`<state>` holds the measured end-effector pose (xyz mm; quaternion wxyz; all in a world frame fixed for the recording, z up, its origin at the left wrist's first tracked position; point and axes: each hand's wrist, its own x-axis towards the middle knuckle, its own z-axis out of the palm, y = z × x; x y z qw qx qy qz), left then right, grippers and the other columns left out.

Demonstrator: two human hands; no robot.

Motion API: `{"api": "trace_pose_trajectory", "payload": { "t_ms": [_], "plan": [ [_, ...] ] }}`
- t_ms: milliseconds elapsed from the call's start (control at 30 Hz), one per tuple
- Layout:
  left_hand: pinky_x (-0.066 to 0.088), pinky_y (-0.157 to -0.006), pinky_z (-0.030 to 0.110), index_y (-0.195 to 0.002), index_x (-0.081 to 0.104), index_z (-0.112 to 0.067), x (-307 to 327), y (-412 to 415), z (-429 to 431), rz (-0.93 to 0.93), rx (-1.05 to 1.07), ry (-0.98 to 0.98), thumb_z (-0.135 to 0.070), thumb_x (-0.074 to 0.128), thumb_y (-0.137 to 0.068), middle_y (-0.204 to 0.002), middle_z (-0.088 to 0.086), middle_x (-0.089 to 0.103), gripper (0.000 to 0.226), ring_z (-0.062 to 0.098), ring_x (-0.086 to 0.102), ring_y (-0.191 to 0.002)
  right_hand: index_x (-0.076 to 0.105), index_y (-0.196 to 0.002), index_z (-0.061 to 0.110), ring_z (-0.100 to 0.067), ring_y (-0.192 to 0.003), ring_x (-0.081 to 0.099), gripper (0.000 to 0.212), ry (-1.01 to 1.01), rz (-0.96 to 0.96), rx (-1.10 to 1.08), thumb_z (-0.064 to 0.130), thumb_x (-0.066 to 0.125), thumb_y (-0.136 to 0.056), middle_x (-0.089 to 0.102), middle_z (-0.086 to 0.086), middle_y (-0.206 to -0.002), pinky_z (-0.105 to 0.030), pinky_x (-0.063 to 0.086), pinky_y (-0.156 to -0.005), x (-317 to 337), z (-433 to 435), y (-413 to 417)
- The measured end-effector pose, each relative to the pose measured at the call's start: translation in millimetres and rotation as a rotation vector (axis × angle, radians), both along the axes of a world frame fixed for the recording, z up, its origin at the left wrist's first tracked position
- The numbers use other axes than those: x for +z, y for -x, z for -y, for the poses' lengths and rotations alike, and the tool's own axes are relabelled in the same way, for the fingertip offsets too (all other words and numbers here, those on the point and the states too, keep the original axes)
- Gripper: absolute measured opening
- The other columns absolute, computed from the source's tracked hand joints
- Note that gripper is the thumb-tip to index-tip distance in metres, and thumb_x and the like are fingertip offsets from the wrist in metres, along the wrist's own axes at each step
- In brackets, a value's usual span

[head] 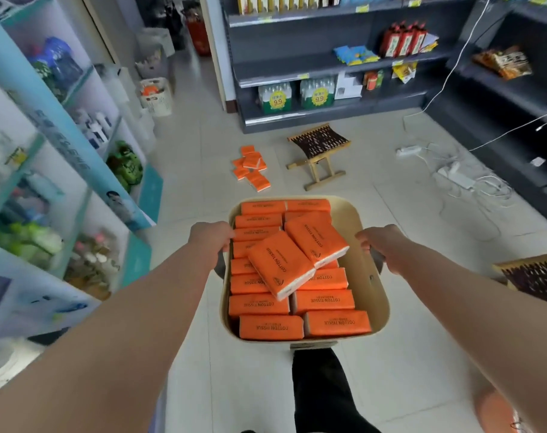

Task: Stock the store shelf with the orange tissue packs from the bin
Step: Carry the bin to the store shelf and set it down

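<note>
A beige bin (pixel 367 276) hangs in front of me above the tiled floor, filled with several orange tissue packs (pixel 280 267) marked COTTON TISSUE; two lie loose and slanted on top. My left hand (pixel 211 239) grips the bin's left handle and my right hand (pixel 380 243) grips the right handle. More orange packs (pixel 252 167) lie in a loose pile on the floor ahead. The dark store shelf (pixel 328 65) stands beyond them.
A small folding wooden stool (pixel 319 153) stands right of the floor pile. White cables and power strips (pixel 453 175) sprawl on the floor at right. A pale display rack (pixel 53 157) lines the left; another dark shelf (pixel 516 89) runs along the right.
</note>
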<state>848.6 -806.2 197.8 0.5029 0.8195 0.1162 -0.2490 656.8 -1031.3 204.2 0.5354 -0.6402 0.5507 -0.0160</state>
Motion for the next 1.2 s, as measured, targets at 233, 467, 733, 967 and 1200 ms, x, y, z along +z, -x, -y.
{"api": "trace_pose_trajectory", "payload": {
  "t_ms": [233, 467, 733, 967, 1200],
  "plan": [
    [0.04, -0.057, 0.03, -0.065, 0.049, -0.006, -5.7, -125.0, 123.8, -0.038, 0.03, -0.088, 0.002, 0.055, -0.079, -0.056, 0.01, 0.046, 0.017, 0.022, 0.043, -0.05, 0.059, -0.086, 0.002, -0.026, -0.076, 0.058, 0.006, -0.075, -0.017, -0.014, 0.005, 0.061, -0.081, 0.061, -0.013, -0.08, -0.034, 0.046, -0.068, -14.5, 126.8, -122.6],
    [0.038, -0.053, 0.029, -0.066, 0.048, -0.008, 8.8, -233.8, 230.1, -0.031, 0.055, -0.073, 0.0, 0.057, -0.08, -0.057, 0.009, 0.046, 0.019, 0.021, 0.043, -0.051, 0.061, -0.094, 0.003, -0.028, -0.088, 0.06, 0.014, -0.072, -0.009, 0.024, 0.008, 0.063, -0.081, 0.064, -0.012, -0.089, -0.037, 0.046, -0.077, 8.4, 239.7, -240.1],
    [0.039, -0.053, 0.028, -0.07, 0.054, -0.003, 3.5, -377.5, 355.3, 0.02, 0.01, -0.018, -0.002, 0.058, -0.078, -0.058, 0.011, 0.049, 0.01, 0.022, 0.045, -0.051, 0.062, -0.104, -0.001, -0.026, -0.081, 0.059, 0.024, -0.036, 0.03, -0.021, 0.008, 0.062, -0.081, 0.063, -0.015, -0.089, -0.033, 0.042, -0.071, 1.7, 360.9, -380.7],
    [0.046, -0.057, 0.031, -0.076, 0.061, -0.002, -16.6, -510.8, 460.4, -0.059, -0.044, 0.0, -0.007, 0.064, -0.07, -0.059, 0.012, 0.052, 0.009, 0.023, 0.047, -0.05, 0.061, -0.091, 0.0, -0.025, -0.072, 0.056, 0.015, -0.062, -0.018, -0.043, 0.013, 0.063, -0.085, 0.061, -0.016, -0.089, -0.029, 0.04, -0.059, -9.2, 460.8, -504.0],
    [0.041, -0.06, 0.033, -0.065, 0.056, -0.004, -15.2, -608.3, 561.6, -0.089, -0.054, -0.016, -0.009, 0.064, -0.052, -0.058, 0.014, 0.052, 0.016, 0.023, 0.046, -0.055, 0.061, -0.099, 0.0, -0.026, -0.08, 0.059, 0.024, -0.084, -0.026, -0.029, 0.017, 0.066, -0.083, 0.065, -0.015, -0.093, -0.032, 0.043, -0.066, -15.6, 566.7, -599.9]
  ]
}}
